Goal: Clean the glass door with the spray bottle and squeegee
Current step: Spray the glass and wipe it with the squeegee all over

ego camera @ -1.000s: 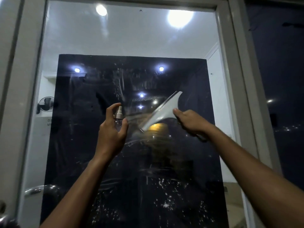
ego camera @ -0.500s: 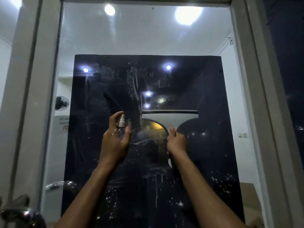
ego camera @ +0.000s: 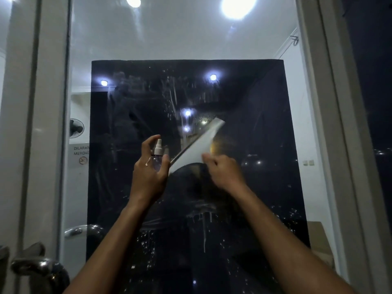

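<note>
Two hands work at the glass door (ego camera: 244, 45). The left hand (ego camera: 148, 175) has its fingers curled round the small spray bottle (ego camera: 157, 154), forefinger raised just beside the nozzle. The right hand (ego camera: 224, 171) grips the squeegee (ego camera: 196, 146), whose tilted blade rises up and right of its knuckles against the wet, streaked pane.

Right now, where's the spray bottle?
In the head view, the spray bottle is upright in the left hand, left of centre before the glass door, just left of the squeegee.
</note>
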Motion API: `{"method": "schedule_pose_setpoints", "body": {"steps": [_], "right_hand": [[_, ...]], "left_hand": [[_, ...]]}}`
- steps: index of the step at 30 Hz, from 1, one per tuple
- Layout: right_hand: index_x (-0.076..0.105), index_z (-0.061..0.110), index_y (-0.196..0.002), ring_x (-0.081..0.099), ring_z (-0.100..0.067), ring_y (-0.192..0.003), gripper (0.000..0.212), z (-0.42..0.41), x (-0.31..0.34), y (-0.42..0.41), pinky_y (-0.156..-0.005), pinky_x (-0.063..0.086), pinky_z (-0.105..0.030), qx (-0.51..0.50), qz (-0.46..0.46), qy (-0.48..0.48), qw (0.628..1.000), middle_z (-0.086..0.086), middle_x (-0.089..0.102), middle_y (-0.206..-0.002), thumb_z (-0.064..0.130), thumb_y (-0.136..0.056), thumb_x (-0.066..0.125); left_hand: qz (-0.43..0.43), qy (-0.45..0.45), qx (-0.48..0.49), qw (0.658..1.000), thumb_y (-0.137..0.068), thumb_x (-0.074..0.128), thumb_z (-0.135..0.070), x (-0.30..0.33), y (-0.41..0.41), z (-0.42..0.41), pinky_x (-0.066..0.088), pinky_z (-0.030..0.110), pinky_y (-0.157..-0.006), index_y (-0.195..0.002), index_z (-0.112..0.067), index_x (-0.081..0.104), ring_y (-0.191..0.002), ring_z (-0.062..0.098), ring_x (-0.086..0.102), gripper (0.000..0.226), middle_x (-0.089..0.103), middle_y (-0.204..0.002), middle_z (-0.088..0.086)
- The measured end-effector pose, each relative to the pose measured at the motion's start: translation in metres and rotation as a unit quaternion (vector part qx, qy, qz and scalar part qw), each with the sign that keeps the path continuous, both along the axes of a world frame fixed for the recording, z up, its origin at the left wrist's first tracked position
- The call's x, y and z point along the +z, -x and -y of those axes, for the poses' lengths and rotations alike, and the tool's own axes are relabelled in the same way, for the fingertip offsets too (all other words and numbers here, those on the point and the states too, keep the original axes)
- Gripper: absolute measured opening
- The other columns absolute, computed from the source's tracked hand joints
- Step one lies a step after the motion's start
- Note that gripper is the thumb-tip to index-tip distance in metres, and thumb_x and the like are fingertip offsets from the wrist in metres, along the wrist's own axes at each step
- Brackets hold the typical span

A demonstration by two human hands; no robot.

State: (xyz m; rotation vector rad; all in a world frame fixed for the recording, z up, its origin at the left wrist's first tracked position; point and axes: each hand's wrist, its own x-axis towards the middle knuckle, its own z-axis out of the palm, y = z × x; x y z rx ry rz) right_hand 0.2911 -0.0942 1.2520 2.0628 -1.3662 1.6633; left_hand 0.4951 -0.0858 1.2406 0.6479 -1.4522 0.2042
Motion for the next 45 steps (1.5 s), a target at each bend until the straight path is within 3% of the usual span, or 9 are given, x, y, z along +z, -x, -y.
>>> {"method": "schedule_pose_setpoints", "body": {"steps": [4,10,16,21,23,26,32,42,45], "right_hand": [[0.068,0.029,-0.082,0.056,-0.014,-0.074,0.062,0.015,0.042,-0.013,-0.062,0.038,-0.031,-0.055,-0.229,-0.081,0.969,0.007,0.062,-0.081,0.076,-0.094,0.031],[0.071,0.026,-0.101,0.059,-0.029,-0.112,0.068,0.021,0.057,0.046,-0.089,0.044,-0.038,-0.104,-0.279,-0.173,0.939,-0.006,0.065,-0.118,0.076,-0.094,0.026],[0.057,0.026,-0.069,0.053,-0.022,-0.087,0.061,0.006,0.044,0.149,-0.084,0.041,-0.032,-0.113,-0.171,-0.235,0.950,-0.008,0.055,-0.095,0.076,-0.091,0.031],[0.074,0.012,-0.108,0.063,-0.026,-0.101,0.091,-0.007,0.036,0.178,-0.096,0.047,-0.042,-0.150,-0.169,-0.219,0.949,-0.010,0.069,-0.109,0.081,-0.082,0.021],[0.075,0.012,-0.082,0.066,-0.015,-0.080,0.087,-0.010,0.035,0.168,-0.079,0.050,-0.038,-0.134,-0.139,-0.160,0.968,-0.003,0.072,-0.083,0.082,-0.081,0.022],[0.050,0.017,-0.053,0.048,-0.002,-0.040,0.069,-0.010,0.036,0.129,-0.053,0.032,-0.028,-0.030,0.021,-0.097,0.995,0.007,0.052,-0.043,0.067,-0.098,0.035],[0.044,0.016,-0.071,0.034,-0.011,-0.033,0.044,-0.002,0.085,0.024,-0.039,0.033,-0.021,0.205,0.286,-0.100,0.931,0.001,0.038,-0.048,0.040,-0.107,0.037],[0.056,0.012,-0.087,0.053,-0.028,-0.085,0.047,0.026,0.014,0.015,-0.090,0.052,-0.056,0.052,0.249,-0.121,0.960,-0.016,0.052,-0.089,0.051,-0.105,0.036],[0.058,0.012,-0.078,0.057,-0.028,-0.081,0.052,0.025,-0.020,0.018,-0.085,0.053,-0.053,0.057,0.246,-0.137,0.958,-0.014,0.057,-0.083,0.051,-0.105,0.037]], "left_hand": [[0.002,0.011,-0.004,1.000,-0.098,0.061,-0.020,0.000,0.005,0.004,0.044,0.011,-0.054,-0.136,-0.040,0.042,-0.066,0.003,0.063,0.047,0.064,-0.078,-0.009],[0.004,0.006,-0.025,1.000,-0.099,0.059,-0.021,-0.007,0.014,0.017,0.048,0.017,-0.052,-0.136,-0.047,0.040,-0.063,0.009,0.064,0.049,0.064,-0.084,-0.015],[-0.001,-0.004,-0.027,1.000,-0.098,0.059,-0.022,-0.015,0.026,0.022,0.050,0.028,-0.056,-0.135,-0.046,0.041,-0.067,0.010,0.063,0.048,0.062,-0.084,-0.014],[0.003,-0.005,-0.030,1.000,-0.098,0.060,-0.023,-0.015,0.031,0.016,0.052,0.033,-0.056,-0.136,-0.046,0.040,-0.064,0.013,0.064,0.048,0.062,-0.086,-0.013],[0.004,-0.002,-0.027,1.000,-0.098,0.060,-0.023,-0.012,0.029,0.013,0.052,0.030,-0.054,-0.136,-0.047,0.040,-0.061,0.013,0.063,0.049,0.062,-0.085,-0.013],[0.003,0.005,-0.022,1.000,-0.098,0.060,-0.023,-0.005,0.022,0.010,0.049,0.022,-0.053,-0.136,-0.047,0.040,-0.061,0.009,0.063,0.049,0.062,-0.084,-0.014],[0.008,0.014,0.001,1.000,-0.098,0.060,-0.025,0.006,0.010,0.005,0.044,0.011,-0.053,-0.138,-0.041,0.042,-0.067,0.002,0.064,0.047,0.062,-0.087,-0.020],[-0.001,-0.009,-0.004,1.000,-0.098,0.060,-0.022,-0.021,0.010,0.013,0.048,0.023,-0.057,-0.136,-0.044,0.041,-0.064,0.009,0.063,0.048,0.062,-0.087,-0.017],[-0.004,-0.012,-0.016,1.000,-0.098,0.060,-0.023,-0.027,0.013,0.016,0.046,0.020,-0.057,-0.135,-0.046,0.041,-0.066,0.007,0.063,0.048,0.062,-0.085,-0.017]]}}
